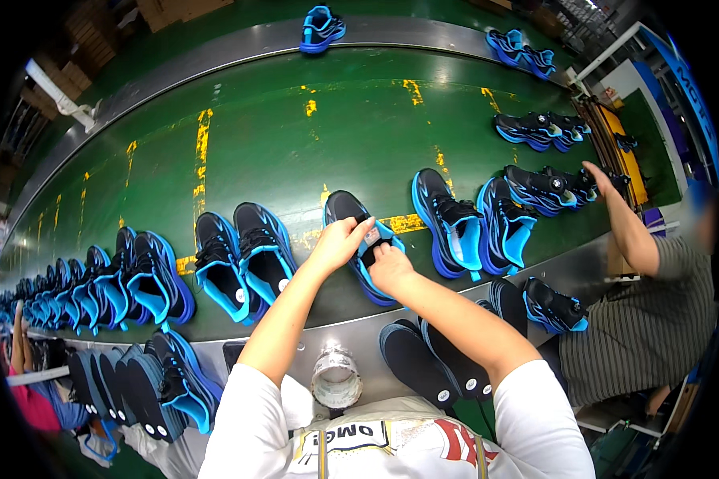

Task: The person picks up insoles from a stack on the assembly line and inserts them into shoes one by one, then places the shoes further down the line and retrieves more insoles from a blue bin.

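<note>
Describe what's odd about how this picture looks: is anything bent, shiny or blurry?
Head view: the far metal rail bows into an arc, and the corners go black; head view: pale sheen shows along that rail; head view: the shoes at far left look small and soft, their details hard to tell; head view: the central shoe looks fairly clear.

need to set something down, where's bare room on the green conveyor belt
Bare: the green conveyor belt between the held black-and-blue sneaker and the far grey metal ledge. Crowded: the near left edge and right end, with other sneakers.
</note>
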The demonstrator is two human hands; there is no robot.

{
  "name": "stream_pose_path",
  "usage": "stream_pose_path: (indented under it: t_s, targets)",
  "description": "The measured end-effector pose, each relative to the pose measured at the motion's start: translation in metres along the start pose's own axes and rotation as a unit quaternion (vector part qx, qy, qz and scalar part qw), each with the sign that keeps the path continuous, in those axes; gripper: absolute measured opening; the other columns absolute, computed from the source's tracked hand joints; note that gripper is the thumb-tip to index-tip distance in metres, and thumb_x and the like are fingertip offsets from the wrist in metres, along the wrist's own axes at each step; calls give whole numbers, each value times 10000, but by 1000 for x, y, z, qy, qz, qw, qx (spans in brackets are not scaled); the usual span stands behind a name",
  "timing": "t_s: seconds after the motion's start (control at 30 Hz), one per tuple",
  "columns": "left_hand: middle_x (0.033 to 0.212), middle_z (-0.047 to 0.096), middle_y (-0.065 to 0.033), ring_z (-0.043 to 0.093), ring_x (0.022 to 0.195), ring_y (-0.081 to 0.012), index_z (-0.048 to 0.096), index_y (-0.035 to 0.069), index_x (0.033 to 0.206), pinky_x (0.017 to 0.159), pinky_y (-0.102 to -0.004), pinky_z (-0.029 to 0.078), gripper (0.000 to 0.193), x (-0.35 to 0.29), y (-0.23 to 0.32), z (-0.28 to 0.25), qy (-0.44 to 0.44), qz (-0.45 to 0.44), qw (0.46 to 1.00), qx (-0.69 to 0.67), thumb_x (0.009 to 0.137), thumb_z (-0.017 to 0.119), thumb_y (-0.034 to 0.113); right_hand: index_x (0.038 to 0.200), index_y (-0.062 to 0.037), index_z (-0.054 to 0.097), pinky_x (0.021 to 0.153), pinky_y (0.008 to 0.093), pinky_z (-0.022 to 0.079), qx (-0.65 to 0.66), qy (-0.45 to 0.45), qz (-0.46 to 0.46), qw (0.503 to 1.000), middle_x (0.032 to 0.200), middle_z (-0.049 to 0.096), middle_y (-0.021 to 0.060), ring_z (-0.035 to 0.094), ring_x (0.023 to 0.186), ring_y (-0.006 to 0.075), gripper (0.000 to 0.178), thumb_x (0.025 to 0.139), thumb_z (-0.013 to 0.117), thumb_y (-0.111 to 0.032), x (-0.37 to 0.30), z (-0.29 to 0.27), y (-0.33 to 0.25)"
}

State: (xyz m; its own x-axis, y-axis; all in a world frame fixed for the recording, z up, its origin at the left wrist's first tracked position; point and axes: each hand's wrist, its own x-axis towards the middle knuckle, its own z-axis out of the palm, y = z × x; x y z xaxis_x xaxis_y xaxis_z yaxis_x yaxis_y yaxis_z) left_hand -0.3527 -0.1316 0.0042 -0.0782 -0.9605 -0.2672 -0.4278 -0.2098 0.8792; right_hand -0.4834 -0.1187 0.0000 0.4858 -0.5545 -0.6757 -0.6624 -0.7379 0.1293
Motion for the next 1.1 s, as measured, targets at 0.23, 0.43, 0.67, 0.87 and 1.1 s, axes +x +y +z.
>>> stream_pose_path:
  t_s: [0.23,0.43,0.67,0.87,1.1]
  targets:
    - [521,463,-64,447,502,-120,510,-28,697,466,-288,360,434,7,-10,9,37,8,995,-93,778,549,396,823,-94,637,740,302,401,-56,31,-102,993,938,559,109,503,915,243,229,780,427,-175,18,21,13]
    - [625,502,-66,497,539,-178,441,23,948,485,-302,382,366,14,-14,18,191,67,979,-40,719,636,232,968,-25,573,888,338,321,61,38,-134,988,858,620,118,565,895,235,300,811,358,-163,-19,5,24]
    - [740,440,-100,489,671,-281,463,62,839,602,-369,396,244,-2,3,23,158,324,892,272,652,612,107,923,30,559,1026,410,115,158,50,-72,984,966,573,173,505,998,243,436,778,354,-327,-42,12,9]
    - [789,426,-88,472,731,-259,452,72,814,623,-356,379,294,-16,-2,11,120,311,888,317,618,658,149,816,-49,591,864,423,342,353,457,-12,816,1025,486,164,474,973,309,162,670,628,-106,-89,52,-3]
    - [658,423,-36,428,570,-187,528,68,815,513,-304,314,250,-68,-5,19,194,382,829,359,620,674,125,985,-97,600,753,371,451,465,421,-13,779,1149,432,247,534,893,356,264,723,622,-113,-114,110,-39]
